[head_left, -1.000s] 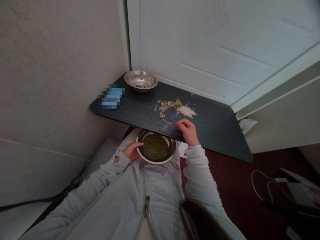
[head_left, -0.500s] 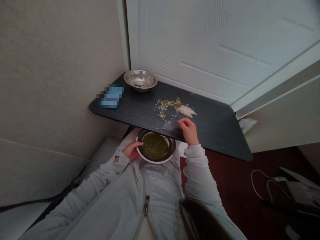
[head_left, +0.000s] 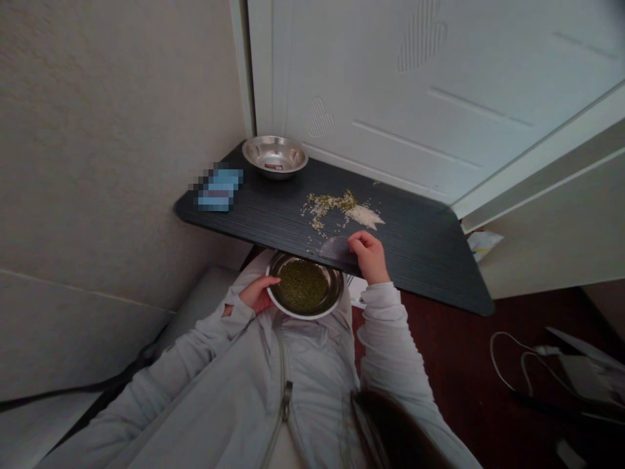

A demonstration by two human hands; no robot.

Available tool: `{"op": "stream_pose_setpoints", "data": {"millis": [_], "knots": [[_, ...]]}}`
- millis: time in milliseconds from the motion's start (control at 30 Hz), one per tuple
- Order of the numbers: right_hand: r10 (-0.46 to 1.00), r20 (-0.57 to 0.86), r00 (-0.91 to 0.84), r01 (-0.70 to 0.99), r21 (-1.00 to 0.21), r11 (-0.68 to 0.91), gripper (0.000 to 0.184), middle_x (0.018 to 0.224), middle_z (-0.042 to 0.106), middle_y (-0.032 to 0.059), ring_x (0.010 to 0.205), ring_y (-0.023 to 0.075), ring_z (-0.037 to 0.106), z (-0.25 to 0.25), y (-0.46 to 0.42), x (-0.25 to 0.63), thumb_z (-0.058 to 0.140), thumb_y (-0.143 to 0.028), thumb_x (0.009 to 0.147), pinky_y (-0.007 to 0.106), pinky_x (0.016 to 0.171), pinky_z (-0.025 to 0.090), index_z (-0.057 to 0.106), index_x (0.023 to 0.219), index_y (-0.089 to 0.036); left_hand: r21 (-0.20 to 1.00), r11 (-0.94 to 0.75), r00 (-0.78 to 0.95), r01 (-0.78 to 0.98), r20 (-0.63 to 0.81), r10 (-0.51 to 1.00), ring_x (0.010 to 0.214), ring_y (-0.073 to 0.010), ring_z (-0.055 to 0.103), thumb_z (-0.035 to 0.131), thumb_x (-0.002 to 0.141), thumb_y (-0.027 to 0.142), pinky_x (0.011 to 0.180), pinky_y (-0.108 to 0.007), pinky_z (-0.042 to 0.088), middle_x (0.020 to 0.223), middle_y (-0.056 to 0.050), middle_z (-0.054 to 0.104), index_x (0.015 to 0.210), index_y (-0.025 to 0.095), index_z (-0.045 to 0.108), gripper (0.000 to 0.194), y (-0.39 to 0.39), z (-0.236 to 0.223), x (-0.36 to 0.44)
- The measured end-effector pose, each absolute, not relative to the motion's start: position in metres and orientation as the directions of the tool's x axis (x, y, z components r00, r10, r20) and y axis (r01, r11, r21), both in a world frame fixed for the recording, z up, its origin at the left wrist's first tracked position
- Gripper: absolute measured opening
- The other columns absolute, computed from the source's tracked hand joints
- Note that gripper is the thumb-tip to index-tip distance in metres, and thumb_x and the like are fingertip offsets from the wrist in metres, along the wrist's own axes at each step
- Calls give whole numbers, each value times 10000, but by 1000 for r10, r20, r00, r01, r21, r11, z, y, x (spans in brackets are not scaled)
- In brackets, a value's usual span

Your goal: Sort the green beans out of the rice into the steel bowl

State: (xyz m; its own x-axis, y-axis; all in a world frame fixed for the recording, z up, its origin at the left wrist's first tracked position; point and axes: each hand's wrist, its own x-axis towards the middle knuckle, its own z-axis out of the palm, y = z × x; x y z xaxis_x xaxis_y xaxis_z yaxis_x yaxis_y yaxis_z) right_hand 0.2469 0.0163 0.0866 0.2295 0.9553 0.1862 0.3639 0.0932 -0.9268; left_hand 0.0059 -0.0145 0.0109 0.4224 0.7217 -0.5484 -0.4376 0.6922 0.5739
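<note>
My left hand grips the left rim of a metal bowl, thumb over the edge and fingers underneath. Green mung beans cover its bottom; it rests on my lap, partly under the table's near edge. My right hand pinches a thin, clear plastic piece, which lies low over the dark table at its front edge. Just beyond it are a heap of white rice and a scatter of green beans mixed with white grains. A few loose grains lie beside the plastic.
A second metal bowl with a small label inside stands at the table's back left corner. Left of it lies a blue, blurred-out item. A white door borders the back, a wall the left. Cables lie on the floor at right.
Hardly anything differs. The plastic piece in my right hand seems tilted slightly differently against the table; the left hand and bowl stay put.
</note>
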Motion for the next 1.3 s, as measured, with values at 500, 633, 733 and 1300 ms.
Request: {"op": "stream_pose_setpoints", "data": {"millis": [500,633,733,1300], "knots": [[924,166,344,334,-942,45,150,545,479,-45,545,114,430,84,-10,262,550,-335,687,244,545,335,539,639,-194,562,697,444,-444,-538,717,1030,-276,610,556,684,140,920,-411,455,934,-90,740,1073,124,608,393,-15,12,6],[941,178,289,400,-915,50,186,565,514,-33,560,121,455,81,-18,259,552,-371,717,249,554,352,557,667,-192,563,697,438,-445,-542,717,996,-267,628,566,684,141,916,-403,458,913,-83,744,1074,127,604,392,-15,9,7],[960,181,214,447,-892,68,211,572,537,-27,566,123,477,80,-18,250,541,-388,742,251,568,364,569,676,-189,566,687,461,-456,-510,726,995,-267,628,576,678,146,917,-416,453,936,-84,739,1126,126,571,448,-15,5,6],[971,167,171,409,-909,84,208,580,554,-27,566,114,494,82,-1,242,540,-379,751,237,570,365,566,704,-178,560,689,441,-460,-530,725,972,-273,635,581,673,157,894,-417,467,889,-90,743,1100,93,586,432,-15,7,6]]}}
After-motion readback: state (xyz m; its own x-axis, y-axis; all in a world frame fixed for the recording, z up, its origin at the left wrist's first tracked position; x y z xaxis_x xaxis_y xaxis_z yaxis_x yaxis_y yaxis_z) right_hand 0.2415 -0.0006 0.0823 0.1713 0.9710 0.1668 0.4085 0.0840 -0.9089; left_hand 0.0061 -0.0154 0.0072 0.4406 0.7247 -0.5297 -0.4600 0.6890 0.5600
